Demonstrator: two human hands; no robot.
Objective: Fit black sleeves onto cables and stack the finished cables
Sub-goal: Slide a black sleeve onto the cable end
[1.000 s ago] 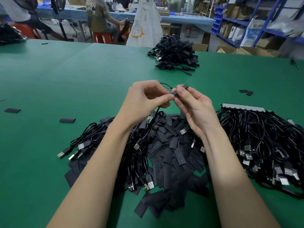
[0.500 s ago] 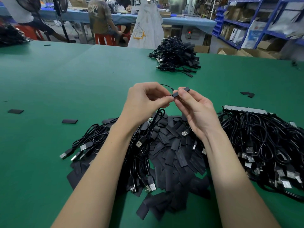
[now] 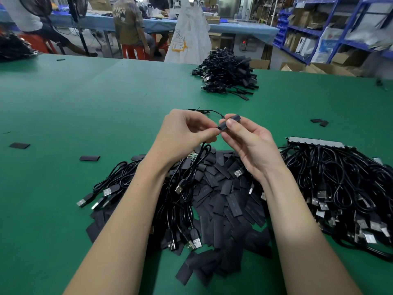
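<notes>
Along the left of the green table two loose flat sleeves lay well apart on broad bare felt, and the table's far edge ran beneath a seated person on a red stool at the blue bench behind. Nearer the front, a small bunch of USB cables fanned its plugs leftward, touching the heap of flat black sleeves that spread under both forearms almost to the near edge. Above that heap the left hand pinched a thin black cable between thumb and forefinger, the other fingers curled; the cable looped over behind the hand and hung down to the heap. Just beside it, fingertips almost touching, the right hand pinched a black sleeve sitting on the cable's end, held off the table. Beyond the hands the felt lay open up to the stacked pile of finished cables near the far edge. To the right, a large mass of cables crowded the table's right side, a grey strip along its far side.
</notes>
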